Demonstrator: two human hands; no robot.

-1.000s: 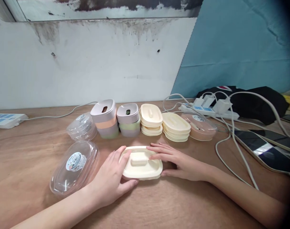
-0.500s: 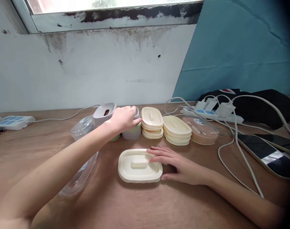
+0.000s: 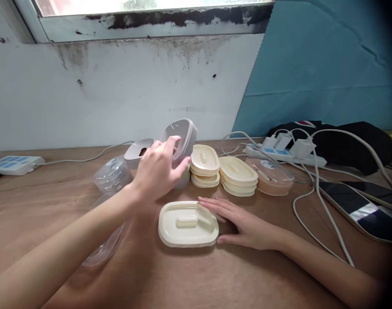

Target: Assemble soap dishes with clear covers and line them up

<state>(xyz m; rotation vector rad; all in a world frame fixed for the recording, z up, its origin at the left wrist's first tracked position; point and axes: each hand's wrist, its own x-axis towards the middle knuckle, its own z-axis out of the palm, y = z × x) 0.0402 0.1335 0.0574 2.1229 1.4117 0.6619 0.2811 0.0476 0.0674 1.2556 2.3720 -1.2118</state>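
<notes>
My left hand (image 3: 157, 171) grips a grey rounded container (image 3: 181, 138), lifted and tilted above the stack of pastel containers it came from. Another grey-topped stack (image 3: 138, 151) stands just left of it. My right hand (image 3: 237, 221) lies flat on the table with its fingertips on the right edge of a cream oval lid (image 3: 187, 223) that rests in front of me. Behind the lid are two stacks of cream lids (image 3: 205, 165) (image 3: 238, 175) and a clear-covered pinkish dish (image 3: 270, 175).
Clear plastic covers (image 3: 113, 174) lie at the left, one partly hidden under my left arm. A power strip (image 3: 284, 153) with chargers, white cables (image 3: 314, 201), a phone (image 3: 353, 201) and a black bag (image 3: 344, 139) crowd the right. Another power strip (image 3: 12, 164) sits far left by the wall.
My left hand left the cream lid, reached to the back row, closed on the grey container and lifted it, tilted. My right hand stayed on the lid.
</notes>
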